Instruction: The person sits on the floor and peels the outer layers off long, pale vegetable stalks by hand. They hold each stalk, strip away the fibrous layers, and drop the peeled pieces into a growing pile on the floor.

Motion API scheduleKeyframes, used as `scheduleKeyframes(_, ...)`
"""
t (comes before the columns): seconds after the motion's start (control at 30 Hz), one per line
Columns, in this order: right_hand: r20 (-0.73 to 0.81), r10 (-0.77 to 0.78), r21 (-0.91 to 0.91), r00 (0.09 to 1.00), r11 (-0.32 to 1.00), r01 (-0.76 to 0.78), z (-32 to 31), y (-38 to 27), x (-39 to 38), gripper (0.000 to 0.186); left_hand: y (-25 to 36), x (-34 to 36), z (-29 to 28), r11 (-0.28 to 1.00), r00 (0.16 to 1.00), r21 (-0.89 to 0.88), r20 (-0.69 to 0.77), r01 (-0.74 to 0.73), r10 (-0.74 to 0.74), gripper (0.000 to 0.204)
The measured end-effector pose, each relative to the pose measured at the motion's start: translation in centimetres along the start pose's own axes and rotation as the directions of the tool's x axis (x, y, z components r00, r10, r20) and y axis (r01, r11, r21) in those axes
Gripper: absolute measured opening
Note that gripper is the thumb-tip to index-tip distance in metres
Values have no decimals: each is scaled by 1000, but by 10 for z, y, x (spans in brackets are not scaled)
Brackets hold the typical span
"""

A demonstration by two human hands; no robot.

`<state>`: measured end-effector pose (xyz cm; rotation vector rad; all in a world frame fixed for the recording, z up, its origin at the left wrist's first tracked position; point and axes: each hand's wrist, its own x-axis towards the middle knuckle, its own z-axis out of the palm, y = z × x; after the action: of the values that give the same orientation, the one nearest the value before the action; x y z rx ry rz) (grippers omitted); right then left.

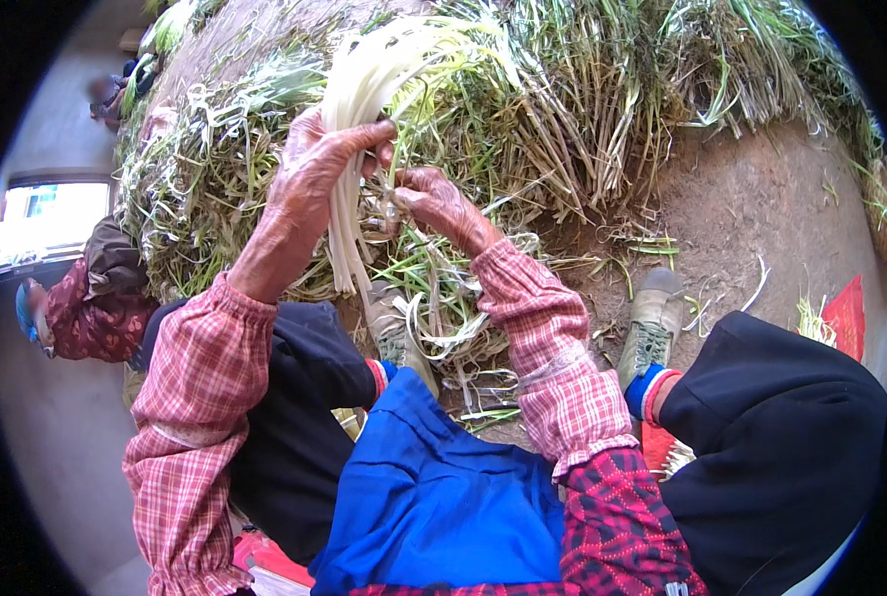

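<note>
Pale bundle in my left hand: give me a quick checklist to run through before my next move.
1. Bundle held: ok, gripped in the left hand.
2. Right hand close by: ok, just right of the bundle.
3. Right fingers gripping a strand: cannot tell, the tips are lost among leaves.
4. Bundle straight: not ok, its top bends over to the right.
5. Sleeves back from the fingers: ok, both cuffs end behind the hands.
6. Ground between the shoes free of scraps: not ok, loose strips lie there.

Farm-produce work spot: dirt-covered floor (751, 204), heaped plant stalks (585, 129)
</note>
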<state>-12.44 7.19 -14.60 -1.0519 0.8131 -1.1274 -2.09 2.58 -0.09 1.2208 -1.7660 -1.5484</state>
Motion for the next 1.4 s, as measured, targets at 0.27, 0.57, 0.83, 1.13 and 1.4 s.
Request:
scheduleKeyframes(0.27, -318, -105, -637, 942, 760, -130, 36, 74, -54, 21, 19, 17, -66, 985, 977, -87, -167, -149, 133, 18)
scheduleKeyframes(0.57, 47, 26, -999, 999, 15, 46, 68, 169, -118, 3, 53, 10, -161, 880, 913, -277, -249, -386, 322, 38)
scheduleKeyframes(0.83, -439, 55, -711, 897, 588, -385, 3, 50, -48, 20, 28, 11, -126, 903, 975, -407, -216, -137, 50, 31)
scheduleKeyframes(1.13, -257, -225, -362, 940, 924, 123, 56, -5, -32, 29, 5, 34, -72, 912, 959, -399, -283, -94, -25, 31)
scheduleKeyframes(1.4, -453, 59, 460, 890, 870, 177, 56, 2, -34, 17, -4, 26, -84, 941, 972, -282, -196, -186, 133, 45)
